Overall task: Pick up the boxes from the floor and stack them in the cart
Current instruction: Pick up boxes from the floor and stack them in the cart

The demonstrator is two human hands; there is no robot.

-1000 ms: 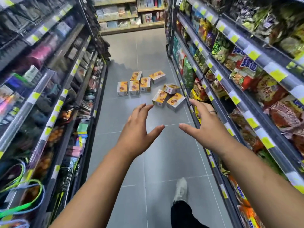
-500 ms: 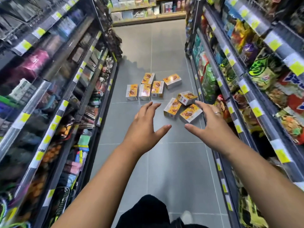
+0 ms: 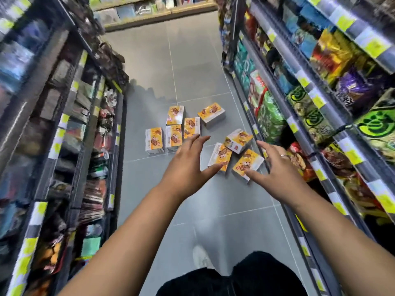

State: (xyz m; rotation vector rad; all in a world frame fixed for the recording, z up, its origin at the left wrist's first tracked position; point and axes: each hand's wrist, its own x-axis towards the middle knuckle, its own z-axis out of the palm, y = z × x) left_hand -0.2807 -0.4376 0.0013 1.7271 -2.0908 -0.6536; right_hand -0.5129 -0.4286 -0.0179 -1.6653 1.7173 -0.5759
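Reaching down the aisle with left hand (image 3: 186, 165) and right hand (image 3: 275, 174): both empty, fingers spread, palms turned inward and held apart, probably to bracket a box from two sides. Eight orange boxes (image 3: 174, 135) scattered on grey floor (image 3: 192, 71) between left shelves (image 3: 64, 124) and right shelves (image 3: 320, 103); five in a loose group farther off, three tumbled nearer the right shelf foot. Nearest box (image 3: 221, 153) framed between the thumbs; contact not discernible, likely none. Cart not in view. No box lifted yet.
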